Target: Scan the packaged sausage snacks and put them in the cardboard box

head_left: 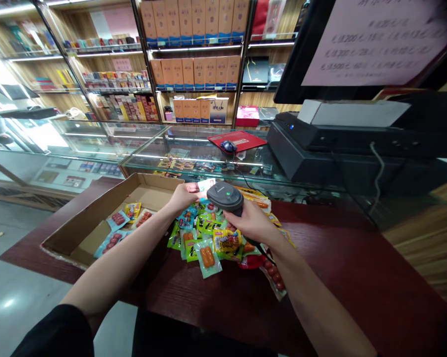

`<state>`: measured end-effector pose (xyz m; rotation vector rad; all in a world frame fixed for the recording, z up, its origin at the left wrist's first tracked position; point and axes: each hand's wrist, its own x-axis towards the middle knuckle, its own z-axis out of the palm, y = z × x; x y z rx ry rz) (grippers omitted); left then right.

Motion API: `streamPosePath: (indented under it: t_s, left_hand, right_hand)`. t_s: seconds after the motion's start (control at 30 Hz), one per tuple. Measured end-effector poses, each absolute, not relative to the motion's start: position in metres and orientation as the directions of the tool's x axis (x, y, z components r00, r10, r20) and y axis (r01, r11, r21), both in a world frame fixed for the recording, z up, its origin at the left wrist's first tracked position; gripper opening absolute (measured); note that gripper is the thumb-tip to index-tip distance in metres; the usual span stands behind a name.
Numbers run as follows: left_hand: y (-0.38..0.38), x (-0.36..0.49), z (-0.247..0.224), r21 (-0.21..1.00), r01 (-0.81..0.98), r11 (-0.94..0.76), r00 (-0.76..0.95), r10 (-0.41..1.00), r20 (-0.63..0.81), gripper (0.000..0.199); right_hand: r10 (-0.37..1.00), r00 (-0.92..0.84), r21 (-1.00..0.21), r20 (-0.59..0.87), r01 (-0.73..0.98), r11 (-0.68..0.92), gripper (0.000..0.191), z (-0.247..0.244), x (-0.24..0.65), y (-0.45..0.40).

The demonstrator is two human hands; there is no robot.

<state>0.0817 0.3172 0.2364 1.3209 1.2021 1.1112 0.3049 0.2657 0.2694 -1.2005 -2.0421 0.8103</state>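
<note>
1. Lying heaped at 6 o'clock on the dark red wooden counter (357, 277): colourful plastic snack packets (208, 238), seemingly unscanned.
2. Gripping a grey handheld barcode scanner (225, 196): right hand (249, 220).
3. Pinching a small white-and-blue packet (205, 185) at 12 o'clock of the heap: left hand (184, 196).
4. Resting at 9 o'clock: shallow brown cardboard box (78, 243), few packets inside.

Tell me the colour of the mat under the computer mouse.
Red mat, seen in the head view on the glass counter.

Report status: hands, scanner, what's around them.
Right hand gripping barcode scanner. Left hand holding small packet up to the scanner head. Snack packet pile beneath both hands; cardboard box to the left with several packets inside.
</note>
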Motion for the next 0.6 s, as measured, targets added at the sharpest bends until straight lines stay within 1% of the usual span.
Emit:
streamPosePath:
  t_s: [0.13,0.27,0.37,0.5,0.6]
  left_hand:
    - [0.318,0.082,0.239,0.997,0.057,-0.045,0.063,0.997,0.041,0.046]
    - [0.316,0.081,0.253,0.993,0.046,-0.106,0.045,0.994,0.103,0.040]
    - [0.311,0.071,0.269,0.990,0.044,-0.134,0.017,0.991,0.134,0.039]
    - [0.295,0.032,0.289,0.987,0.098,-0.124,-0.074,0.988,0.132,0.043]
    - [0.274,-0.012,0.296,0.977,0.171,-0.128,-0.159,0.975,0.156,0.047]
  right_hand:
    - [0.902,-0.372,-0.754,0.219,0.522,0.398,0.030,0.267,0.306,0.267]
    - [0.890,-0.404,-0.755,0.211,0.511,0.411,0.025,0.269,0.305,0.266]
    - [0.884,-0.423,-0.762,0.200,0.499,0.412,0.020,0.271,0.304,0.264]
    - [0.882,-0.438,-0.780,0.175,0.484,0.395,0.018,0.271,0.304,0.264]
    - [0.874,-0.458,-0.767,0.164,0.497,0.405,0.019,0.268,0.304,0.264]
